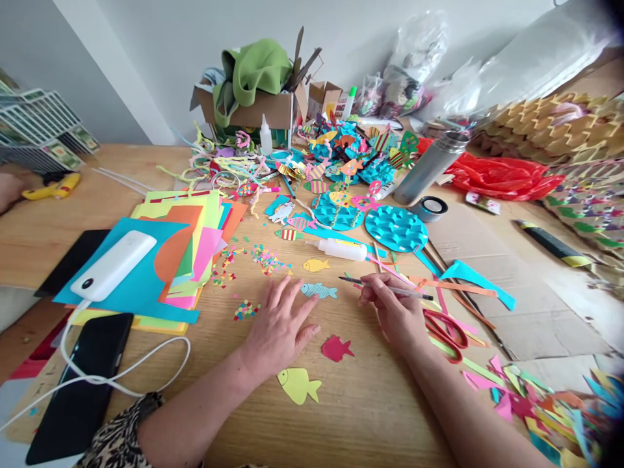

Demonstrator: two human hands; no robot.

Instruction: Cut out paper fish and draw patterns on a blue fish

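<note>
My left hand point(277, 322) lies flat with fingers spread, its index fingertip at the edge of a light blue paper fish point(319, 290) with a scale pattern drawn on it. In my right hand point(392, 305) a slim pen point(408, 292) is gripped, its dark tip pointing left, just right of the blue fish's tail. Above the blue fish is an orange-yellow paper fish point(316, 265). Below it lie a red paper fish point(337, 349) and a larger yellow-green paper fish point(298, 385). A white glue bottle point(341, 249) rests on its side beyond them.
Red-handled scissors point(446, 333) lie by my right wrist. Coloured paper sheets point(190, 227), a white power bank point(114, 265) and a black phone point(80, 383) are at left. Confetti point(266, 258) is scattered centrally. Behind stand a steel flask point(431, 168) and turquoise discs point(396, 227).
</note>
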